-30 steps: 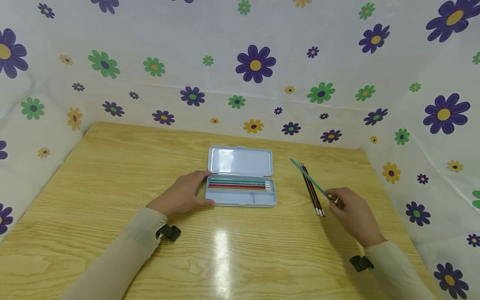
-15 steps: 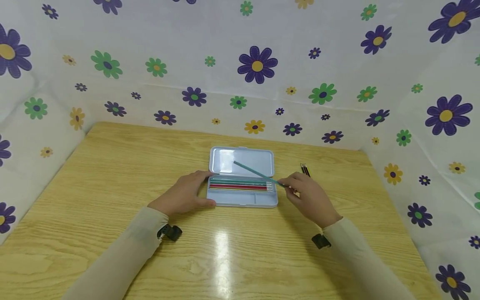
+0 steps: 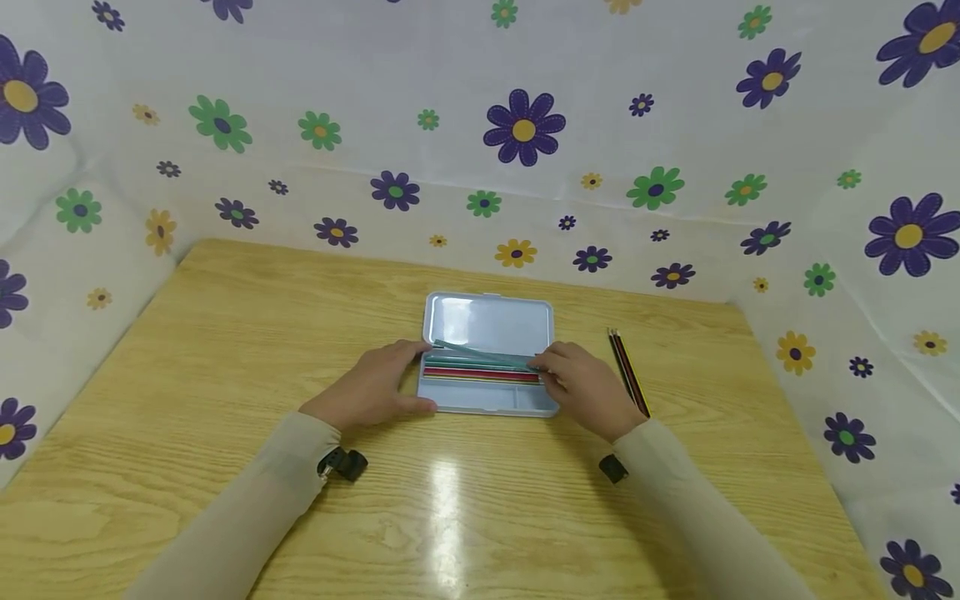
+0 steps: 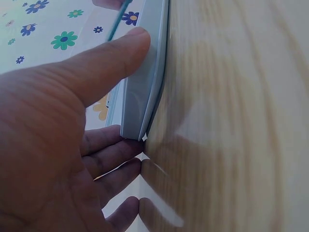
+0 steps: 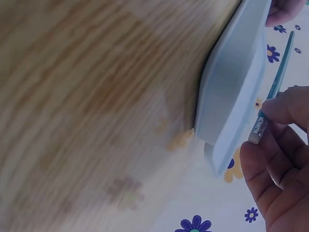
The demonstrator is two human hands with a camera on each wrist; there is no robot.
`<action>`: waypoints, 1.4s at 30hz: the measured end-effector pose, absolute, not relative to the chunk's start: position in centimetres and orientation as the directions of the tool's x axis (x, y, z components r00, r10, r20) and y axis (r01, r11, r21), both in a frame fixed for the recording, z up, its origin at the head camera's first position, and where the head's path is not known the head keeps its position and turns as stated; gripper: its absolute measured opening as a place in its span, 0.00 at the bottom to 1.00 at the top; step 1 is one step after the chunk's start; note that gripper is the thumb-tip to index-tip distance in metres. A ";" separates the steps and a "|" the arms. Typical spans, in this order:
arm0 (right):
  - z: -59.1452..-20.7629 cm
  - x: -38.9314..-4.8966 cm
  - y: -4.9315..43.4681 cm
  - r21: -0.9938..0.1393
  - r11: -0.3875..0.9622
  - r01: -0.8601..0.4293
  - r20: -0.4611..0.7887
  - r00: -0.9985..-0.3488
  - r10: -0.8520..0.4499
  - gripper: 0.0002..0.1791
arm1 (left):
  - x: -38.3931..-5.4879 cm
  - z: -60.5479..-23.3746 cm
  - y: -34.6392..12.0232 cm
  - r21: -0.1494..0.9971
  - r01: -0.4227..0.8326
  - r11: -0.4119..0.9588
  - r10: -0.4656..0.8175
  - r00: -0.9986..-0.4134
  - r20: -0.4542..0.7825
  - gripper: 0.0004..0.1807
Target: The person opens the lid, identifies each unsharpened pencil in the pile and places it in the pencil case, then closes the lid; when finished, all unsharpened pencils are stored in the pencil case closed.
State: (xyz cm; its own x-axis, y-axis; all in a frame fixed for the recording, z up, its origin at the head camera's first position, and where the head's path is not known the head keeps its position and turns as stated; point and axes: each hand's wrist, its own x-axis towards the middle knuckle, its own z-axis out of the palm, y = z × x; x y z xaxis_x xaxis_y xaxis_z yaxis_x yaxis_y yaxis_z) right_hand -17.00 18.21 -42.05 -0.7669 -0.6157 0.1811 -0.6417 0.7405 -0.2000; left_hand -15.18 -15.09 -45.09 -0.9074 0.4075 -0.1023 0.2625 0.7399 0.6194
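Observation:
A pale blue pencil case (image 3: 489, 321) lies open in the middle of the wooden table (image 3: 225, 350), with several coloured pencils (image 3: 480, 375) in its tray. My left hand (image 3: 369, 390) grips the case's left end, thumb and fingers curled round the tray (image 4: 140, 96). My right hand (image 3: 577, 385) pinches a teal pencil (image 3: 480, 355) near its eraser end (image 5: 257, 131) and holds it low over the tray (image 5: 231, 96), its tip toward the left hand. Three loose pencils (image 3: 628, 371) lie on the table just right of the right hand.
Flower-printed white sheets (image 3: 517, 133) wall the table in at the back and on both sides. Bare tabletop spreads to the left and toward the front edge, with a bright glare patch (image 3: 446, 500) in front of the case.
My right hand has carried the teal pencil from the loose pile leftward and lowered it over the case's tray. The left hand has stayed on the case.

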 end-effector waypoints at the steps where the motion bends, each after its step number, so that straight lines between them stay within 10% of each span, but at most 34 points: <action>1: -42.1 -17.1 18.1 -0.187 0.742 -0.644 0.180 -0.765 -0.619 0.11 | -15.2 -45.1 -15.1 0.620 0.263 0.740 0.408 -0.907 -0.102 0.54; 42: -43.1 -18.8 17.2 -0.201 0.715 -0.670 0.081 -0.739 -0.669 0.10 | -15.3 -45.2 -15.0 0.624 0.260 0.737 0.405 -0.909 -0.100 0.53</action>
State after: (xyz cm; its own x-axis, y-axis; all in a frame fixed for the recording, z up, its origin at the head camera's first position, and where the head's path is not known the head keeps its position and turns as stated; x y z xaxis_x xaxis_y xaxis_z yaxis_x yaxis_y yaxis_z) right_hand -18.80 17.17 -43.07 -0.7386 -0.6694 0.0805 -0.6697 0.7148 -0.2013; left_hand -15.25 -14.96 -45.22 -0.9086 0.4055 -0.0997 0.2602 0.7366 0.6243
